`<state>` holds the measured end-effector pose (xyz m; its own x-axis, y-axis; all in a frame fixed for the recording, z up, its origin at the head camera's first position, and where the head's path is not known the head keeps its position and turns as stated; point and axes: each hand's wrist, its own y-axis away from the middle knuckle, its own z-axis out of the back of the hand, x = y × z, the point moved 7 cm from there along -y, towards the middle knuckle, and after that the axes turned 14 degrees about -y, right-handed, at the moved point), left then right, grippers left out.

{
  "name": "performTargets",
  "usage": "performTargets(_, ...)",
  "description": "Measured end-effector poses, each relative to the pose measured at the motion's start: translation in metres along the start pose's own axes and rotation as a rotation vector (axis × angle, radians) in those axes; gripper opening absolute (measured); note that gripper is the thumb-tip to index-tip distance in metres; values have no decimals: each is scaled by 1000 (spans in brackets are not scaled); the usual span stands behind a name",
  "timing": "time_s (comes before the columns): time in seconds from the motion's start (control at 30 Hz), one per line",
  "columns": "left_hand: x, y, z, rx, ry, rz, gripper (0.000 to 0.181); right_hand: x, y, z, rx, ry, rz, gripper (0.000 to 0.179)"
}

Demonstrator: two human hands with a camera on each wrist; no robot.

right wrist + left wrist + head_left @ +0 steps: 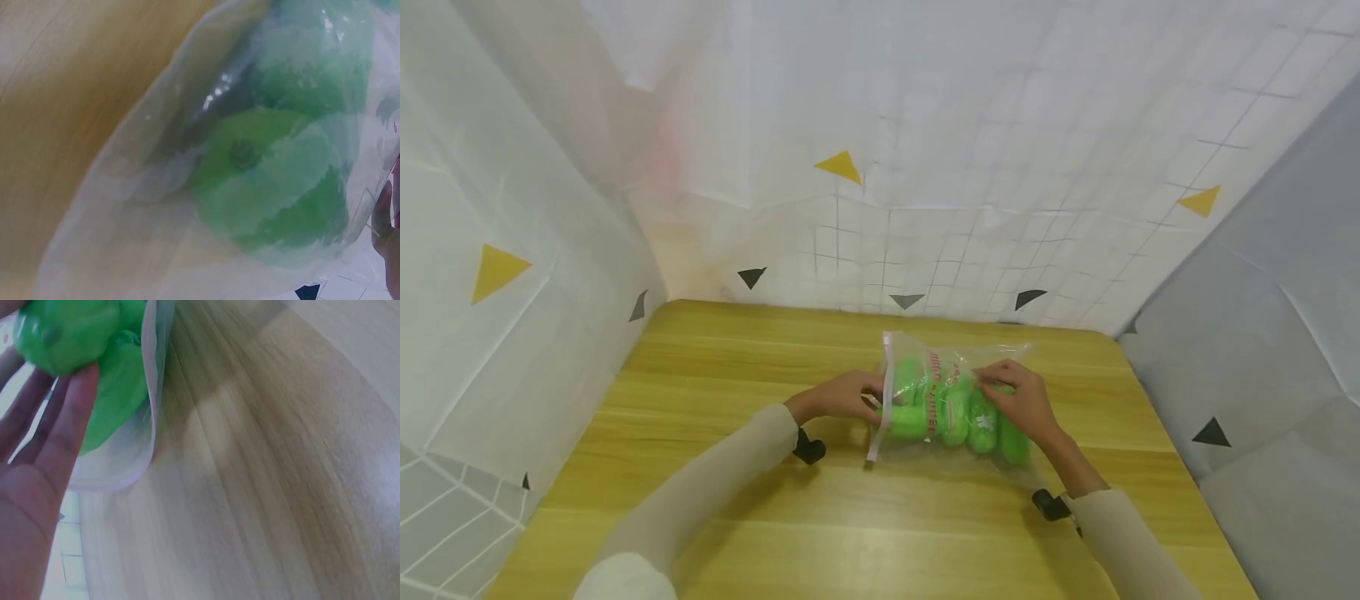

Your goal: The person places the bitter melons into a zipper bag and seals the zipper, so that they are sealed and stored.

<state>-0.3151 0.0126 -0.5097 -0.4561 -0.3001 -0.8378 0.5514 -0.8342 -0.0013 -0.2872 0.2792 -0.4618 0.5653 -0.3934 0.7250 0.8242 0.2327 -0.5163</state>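
A clear plastic zip bag [887,362] with red lettering lies on the table, its pale-edged mouth facing left. Inside are several green rolled bundles [982,423], one bearing a small white print. At the mouth, my left hand [842,396] holds a green bundle [65,337] between thumb and fingers; its kind is unclear. Part of the thumb lies outside the left wrist view. My right hand [1026,404] pinches the bag's film on the upper right side. In the right wrist view, the film covers a rounded green bundle end [269,181], and only the hand's edge shows.
The wooden table [760,533] extends around the bag. White sheeting [925,167] with yellow and dark triangles stands along the back and both sides. Small black devices [809,447] are strapped at both wrists.
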Motion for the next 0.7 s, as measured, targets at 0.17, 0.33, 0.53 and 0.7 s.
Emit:
performTargets(0.17,-2,2,-3,39,20,-4,33,1,0,-1,5,-9,-1,23)
performTargets(0.33,-3,-3,-8,39,-39,25,31,5,-2,-2,11,-20,-8,22)
performTargets(0.53,-10,-8,-13,-89,-91,-6,30,5,-2,0,2,-3,-5,22)
performTargets(0.7,-16,-8,-19,-156,-46,-93,30,4,-1,1,2,14,-17,22)
